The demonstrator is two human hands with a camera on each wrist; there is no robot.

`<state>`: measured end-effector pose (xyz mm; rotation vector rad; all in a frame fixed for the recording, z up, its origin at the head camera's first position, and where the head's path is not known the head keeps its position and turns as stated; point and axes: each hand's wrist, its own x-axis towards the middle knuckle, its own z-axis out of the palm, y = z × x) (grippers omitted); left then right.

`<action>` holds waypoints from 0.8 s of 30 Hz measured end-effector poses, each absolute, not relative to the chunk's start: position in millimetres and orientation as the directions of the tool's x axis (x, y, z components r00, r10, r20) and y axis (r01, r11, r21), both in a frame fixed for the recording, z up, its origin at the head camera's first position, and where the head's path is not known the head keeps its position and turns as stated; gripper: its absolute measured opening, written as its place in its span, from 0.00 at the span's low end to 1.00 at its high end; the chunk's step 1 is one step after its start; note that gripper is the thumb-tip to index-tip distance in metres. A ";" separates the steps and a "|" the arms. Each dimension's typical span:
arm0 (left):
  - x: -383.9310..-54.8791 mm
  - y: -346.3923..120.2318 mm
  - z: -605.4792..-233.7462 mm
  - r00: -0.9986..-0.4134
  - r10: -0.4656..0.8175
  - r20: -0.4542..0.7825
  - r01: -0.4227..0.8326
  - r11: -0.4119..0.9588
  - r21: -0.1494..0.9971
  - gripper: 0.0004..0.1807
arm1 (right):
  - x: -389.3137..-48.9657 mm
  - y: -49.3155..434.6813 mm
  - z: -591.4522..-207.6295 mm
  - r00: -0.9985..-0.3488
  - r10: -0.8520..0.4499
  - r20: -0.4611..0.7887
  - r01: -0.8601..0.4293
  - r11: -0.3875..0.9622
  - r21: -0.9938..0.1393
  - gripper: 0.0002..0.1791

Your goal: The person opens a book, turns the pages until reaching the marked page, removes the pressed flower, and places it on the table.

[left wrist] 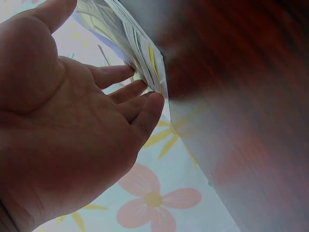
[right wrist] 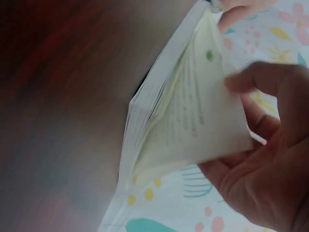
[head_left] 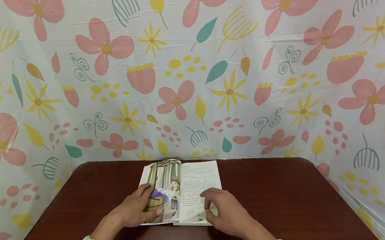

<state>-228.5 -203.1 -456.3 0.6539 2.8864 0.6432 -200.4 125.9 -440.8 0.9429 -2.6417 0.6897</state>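
An open book point(head_left: 200, 177) lies on the table, with a coloured picture of a figure and a barrel on the left page point(head_left: 164, 175) and printed text on the right. My left hand point(head_left: 133, 209) rests on the left page's outer side; in the left wrist view its fingertips touch the book's page edges point(left wrist: 140, 53). At the right side, my right hand point(head_left: 228, 213) holds a page. The right wrist view shows this page point(right wrist: 188, 121) lifted from the stack point(right wrist: 149, 101), its free edge between the fingers and thumb.
A dark reddish-brown table point(head_left: 269, 189) carries the book near its middle. Behind and at both sides hangs a white curtain point(head_left: 211, 96) printed with flowers and leaves, meeting the table's far edge.
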 end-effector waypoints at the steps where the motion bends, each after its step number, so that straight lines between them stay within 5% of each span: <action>1: -228.8 -203.2 -456.5 -0.901 0.434 -0.017 0.386 0.818 0.428 0.50 | -199.9 125.3 -440.2 -0.770 -0.495 0.401 -0.631 0.685 -0.365 0.14; 6: -229.2 -203.2 -456.9 -0.903 0.428 -0.023 0.379 0.822 0.424 0.50 | -199.5 123.5 -439.3 -0.834 -0.307 0.459 -0.505 0.761 -0.408 0.11; 11: -228.7 -203.6 -457.3 -0.903 0.430 -0.023 0.382 0.824 0.419 0.50 | -201.3 123.2 -439.6 -0.929 -0.138 0.343 -0.327 0.739 -0.589 0.40; 17: -229.7 -204.8 -459.0 -0.904 0.427 -0.010 0.383 0.821 0.423 0.49 | -198.2 115.9 -438.4 -0.917 -0.327 0.229 -0.348 0.373 -0.860 0.33; 24: -233.8 -201.0 -458.0 -0.919 0.394 0.027 0.356 0.798 0.485 0.40 | -183.2 103.8 -441.9 -0.814 -0.514 0.271 -0.484 0.341 -0.806 0.33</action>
